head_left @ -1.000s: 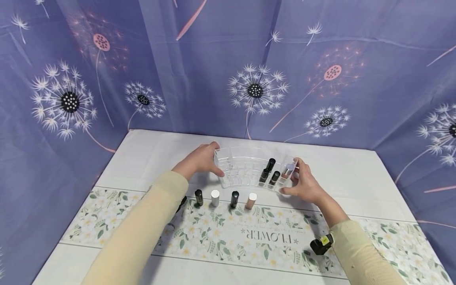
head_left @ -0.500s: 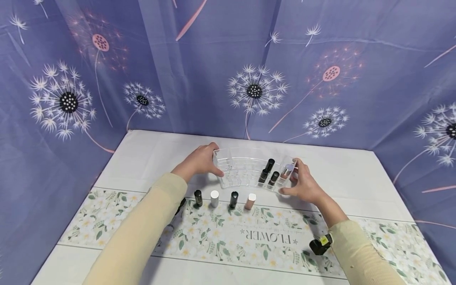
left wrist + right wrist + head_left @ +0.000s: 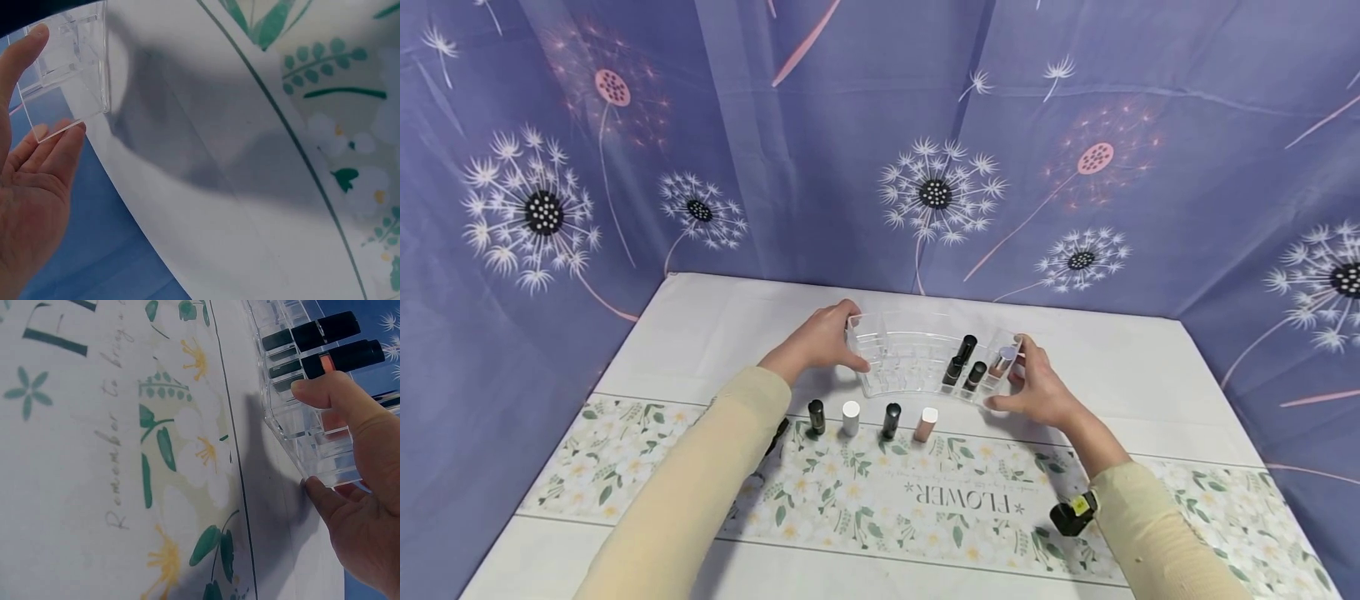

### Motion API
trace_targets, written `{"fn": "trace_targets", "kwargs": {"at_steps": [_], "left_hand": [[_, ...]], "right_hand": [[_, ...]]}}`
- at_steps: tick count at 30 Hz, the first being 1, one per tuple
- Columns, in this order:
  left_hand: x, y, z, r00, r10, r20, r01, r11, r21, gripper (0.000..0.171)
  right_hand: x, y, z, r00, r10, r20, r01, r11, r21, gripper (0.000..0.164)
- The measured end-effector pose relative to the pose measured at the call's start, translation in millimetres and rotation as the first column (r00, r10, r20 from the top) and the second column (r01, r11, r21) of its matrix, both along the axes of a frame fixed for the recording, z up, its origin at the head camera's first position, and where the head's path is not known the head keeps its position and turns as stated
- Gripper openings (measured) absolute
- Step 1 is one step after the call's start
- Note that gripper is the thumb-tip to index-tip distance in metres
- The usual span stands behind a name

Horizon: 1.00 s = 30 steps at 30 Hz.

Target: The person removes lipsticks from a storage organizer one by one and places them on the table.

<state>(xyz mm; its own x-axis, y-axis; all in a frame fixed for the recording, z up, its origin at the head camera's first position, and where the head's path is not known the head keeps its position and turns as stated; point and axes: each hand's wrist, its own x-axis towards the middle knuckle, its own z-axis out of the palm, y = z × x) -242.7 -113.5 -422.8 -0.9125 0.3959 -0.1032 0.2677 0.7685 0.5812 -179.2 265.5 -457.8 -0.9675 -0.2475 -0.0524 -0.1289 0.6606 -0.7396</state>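
Sleeves: the left cream knit sleeve covers part of the tabletop left of the row of tubes; the right cream knit sleeve comes in from the right corner.
Wrist gear: a black device with a yellow label sits by the right cuff; a dark device shows partly past the left sleeve.
Floral band: a printed strip of white flowers and green leaves crosses the white tabletop, its "FLOWER" lettering upside down in the head view.
Standing row: four upright tubes stand apart between the person and the organizer, left to right a glossy black tube, a white cylinder, a second black tube and a pink tube with a white top.
Organizer: a clear plastic, curved, stepped rack lies behind the row, between the hands; whether its base touches the tabletop cannot be told.
Left hand: the left hand grips the rack's left end, thumb in front, fingers round the end wall.
Right hand: the right hand grips the right end, thumb at the front, near a black tube.
Loaded slots: three black tubes and a lilac-capped tube occupy the right part.
Backdrop: blue-violet dandelion curtain behind everything.
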Motion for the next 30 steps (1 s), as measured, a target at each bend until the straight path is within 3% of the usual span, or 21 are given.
{"fn": "trace_targets", "kwargs": {"at_steps": [11, 21, 26, 30], "left_hand": [[1.0, -3.7, -1.3, 0.999, -0.021, 0.024, 0.02, 0.999, 0.049, 0.091], [-0.8, -5.7, -1.4, 0.999, -0.022, 0.045, 0.02, 0.999, 0.043, 0.092], [-1.5, -5.4, -1.3, 0.999, -0.028, 0.043, 0.026, 0.999, 0.046, 0.09], [-2.1, -4.5, -0.9, 0.999, -0.03, 0.03, 0.028, 0.998, 0.054, 0.088]], "right_hand": [[-1.3, -1.4, 1.2, 1.0, 0.001, 0.007, -0.001, 1.0, 0.016, 0.122], [0.5, -2.8, 2.0, 1.0, 0.007, 0.017, -0.007, 1.0, 0.006, 0.123], [2.6, -0.7, 7.1, 0.998, 0.018, 0.057, -0.02, 0.999, 0.043, 0.133], [3.5, 1.8, 14.9, 0.995, 0.046, 0.089, -0.048, 0.999, 0.017, 0.134]]}}
